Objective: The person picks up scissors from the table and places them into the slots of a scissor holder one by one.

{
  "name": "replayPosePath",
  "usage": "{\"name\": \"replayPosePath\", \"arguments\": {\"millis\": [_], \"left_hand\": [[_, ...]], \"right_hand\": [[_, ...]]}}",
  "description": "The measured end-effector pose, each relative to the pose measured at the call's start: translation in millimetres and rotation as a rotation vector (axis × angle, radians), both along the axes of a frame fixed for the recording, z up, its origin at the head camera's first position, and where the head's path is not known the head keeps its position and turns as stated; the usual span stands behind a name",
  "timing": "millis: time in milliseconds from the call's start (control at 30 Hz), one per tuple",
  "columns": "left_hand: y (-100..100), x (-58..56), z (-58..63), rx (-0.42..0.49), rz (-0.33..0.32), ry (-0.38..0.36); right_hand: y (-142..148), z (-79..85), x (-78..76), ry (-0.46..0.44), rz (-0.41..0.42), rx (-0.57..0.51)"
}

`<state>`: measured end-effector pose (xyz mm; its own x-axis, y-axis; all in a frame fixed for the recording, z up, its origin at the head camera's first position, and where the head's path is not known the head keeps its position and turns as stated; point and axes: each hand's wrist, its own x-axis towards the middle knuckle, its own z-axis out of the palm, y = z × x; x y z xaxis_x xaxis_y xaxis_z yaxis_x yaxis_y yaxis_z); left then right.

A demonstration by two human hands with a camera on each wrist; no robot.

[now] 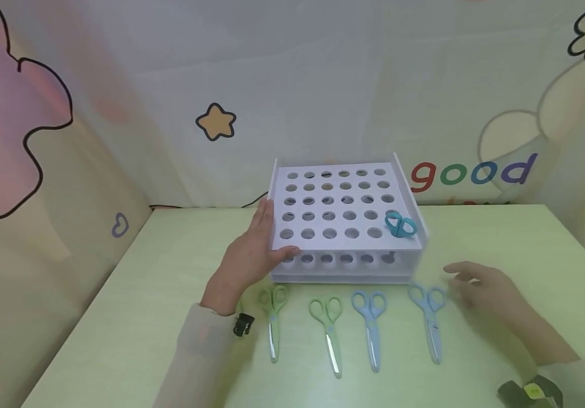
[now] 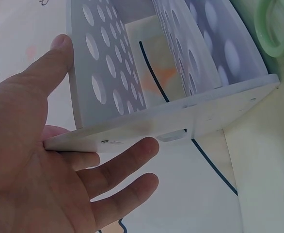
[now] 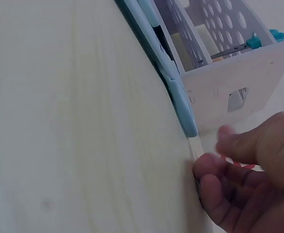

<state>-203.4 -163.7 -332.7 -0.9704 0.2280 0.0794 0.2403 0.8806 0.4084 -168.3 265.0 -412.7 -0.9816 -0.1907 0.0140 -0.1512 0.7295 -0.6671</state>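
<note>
A white rack (image 1: 345, 241) with rows of round holes stands on the table. My left hand (image 1: 248, 255) grips its front left corner, thumb at the top panel's edge and fingers along the outer side plate (image 2: 205, 119). Teal scissors (image 1: 401, 225) sit in a hole at the front right, handles up; their blades (image 3: 229, 50) show below the top panel. My right hand (image 1: 491, 286) holds nothing, its fingers loosely bent, just right of the light blue scissors (image 1: 432, 326). Another light blue pair (image 1: 372, 331) lies to the left of that one.
Two green scissors (image 1: 273, 323) (image 1: 330, 337) lie further left in front of the rack, handles toward it. A bit of green shows beside my left wrist, mostly hidden. A printed cloth (image 1: 323, 85) hangs behind the table (image 1: 486, 238). A dark cable (image 1: 255, 198) runs behind the rack.
</note>
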Motion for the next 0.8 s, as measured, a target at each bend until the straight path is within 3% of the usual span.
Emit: {"name": "replayPosePath", "arguments": {"millis": [133, 300, 500, 800], "left_hand": [[-1.5, 0.1, -0.8, 0.008, 0.001, -0.003], [-2.1, -0.6, -0.7, 0.024, -0.002, -0.004], [-1.4, -0.6, -0.2, 0.023, 0.002, -0.003], [-0.7, -0.9, -0.8, 0.016, -0.004, 0.002]], "right_hand": [[1.4, -3.9, -3.3, 0.017, 0.070, 0.115], [1.3, -4.2, -3.8, -0.009, 0.158, 0.150], [-2.3, 0.3, -0.7, -0.079, 0.199, 0.176], [-9.7, -0.6, -1.1, -0.021, 0.242, 0.244]]}}
